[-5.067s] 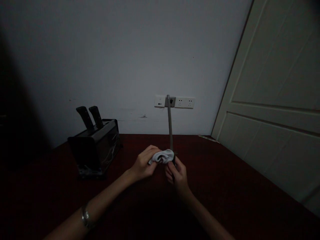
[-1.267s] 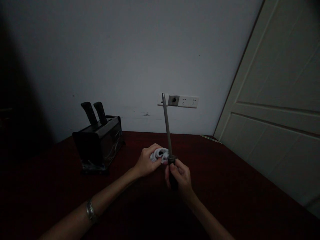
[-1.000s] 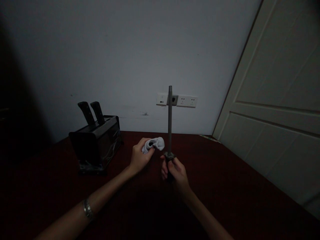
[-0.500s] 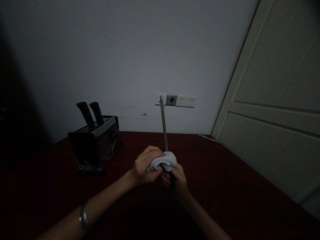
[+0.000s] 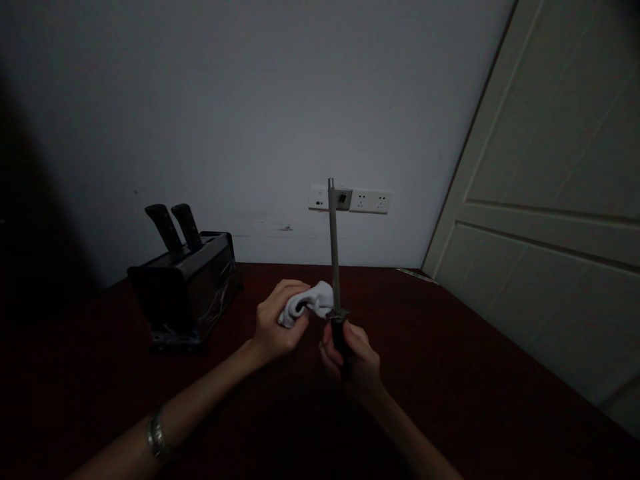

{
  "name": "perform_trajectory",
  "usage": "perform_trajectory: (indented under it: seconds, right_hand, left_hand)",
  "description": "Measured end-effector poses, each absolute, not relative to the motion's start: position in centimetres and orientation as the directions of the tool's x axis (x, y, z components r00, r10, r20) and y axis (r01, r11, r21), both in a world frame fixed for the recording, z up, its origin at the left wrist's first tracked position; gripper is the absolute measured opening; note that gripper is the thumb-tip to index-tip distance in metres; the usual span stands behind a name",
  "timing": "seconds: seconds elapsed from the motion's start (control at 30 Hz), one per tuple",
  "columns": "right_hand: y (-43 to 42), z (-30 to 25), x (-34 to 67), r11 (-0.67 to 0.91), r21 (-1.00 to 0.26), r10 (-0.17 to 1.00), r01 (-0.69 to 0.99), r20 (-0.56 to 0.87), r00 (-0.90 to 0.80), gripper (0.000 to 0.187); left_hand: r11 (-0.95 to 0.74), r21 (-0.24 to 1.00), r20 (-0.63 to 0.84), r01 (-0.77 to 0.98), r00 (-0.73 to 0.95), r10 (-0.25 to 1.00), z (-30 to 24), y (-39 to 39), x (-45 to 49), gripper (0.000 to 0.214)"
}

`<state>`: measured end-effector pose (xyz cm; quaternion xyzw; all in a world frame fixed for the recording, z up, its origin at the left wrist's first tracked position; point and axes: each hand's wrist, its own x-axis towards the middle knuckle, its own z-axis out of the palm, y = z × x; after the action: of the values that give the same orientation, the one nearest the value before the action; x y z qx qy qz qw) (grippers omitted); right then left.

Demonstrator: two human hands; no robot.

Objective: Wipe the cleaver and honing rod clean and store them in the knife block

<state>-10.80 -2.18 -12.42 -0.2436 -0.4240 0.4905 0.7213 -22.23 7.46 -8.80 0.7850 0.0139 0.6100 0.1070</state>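
My right hand (image 5: 356, 357) is wrapped round the black handle of a honing steel (image 5: 334, 247), which points nearly straight up with its grey rod bare. Bunched in my left hand (image 5: 280, 319) is a white cloth (image 5: 316, 298), pinched between thumb and fingers. The cloth's right end lies right beside the foot of the rod, just above the guard; I cannot tell whether it touches. To the left stands a dark knife block (image 5: 207, 267) with two black-handled knives (image 5: 173, 227) in its top.
The dark red table (image 5: 280, 387) runs back to a grey wall, where a row of sockets (image 5: 369, 201) is fixed behind the steel. A pale panelled door (image 5: 550, 247) borders the table on the right. A thin strip (image 5: 416, 275) lies at the table's back right edge.
My left hand has moved left with the cloth, which was wrapped about the steel's base. The guard and handle now show. The steel has shifted slightly right and stands more upright.
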Motion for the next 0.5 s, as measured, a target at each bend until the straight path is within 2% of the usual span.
perform_trajectory:
  seconds: [0.1, 0.17, 0.23, 0.37, 0.5]
  right_hand:
    - [-1.9, -12.9, -11.1, 0.376, -0.776, 0.926, -0.507, 0.34, 0.166, 0.039]
    - [-1.8, -13.3, -11.1, 0.363, -0.779, 0.931, -0.511, 0.32, 0.174, 0.039]
    - [-1.8, -13.5, -11.0, 0.367, -0.782, 0.93, -0.504, 0.321, 0.179, 0.039]
    - [-2.1, -13.1, -11.0, 0.371, -0.785, 0.926, -0.496, 0.354, 0.131, 0.043]
    - [-2.7, -12.2, -11.0, 0.342, -0.749, 0.922, -0.568, 0.383, 0.051, 0.044]
  left_hand:
    - [-0.984, -0.053, 0.971, -0.167, 0.223, -0.09, -8.1, 5.6, -22.3, 0.035]
    - [-0.979, -0.112, 0.959, -0.171, 0.241, -0.151, -7.9, 5.0, -22.1, 0.035]
    - [-0.983, -0.082, 0.954, -0.166, 0.271, -0.125, -7.8, 4.8, -21.9, 0.031]
    - [-0.98, 0.061, 0.948, -0.192, 0.32, -0.003, -7.6, 5.2, -21.8, 0.02]
    - [-0.949, 0.222, 0.876, -0.225, 0.472, 0.094, -8.2, 6.4, -21.9, 0.014]
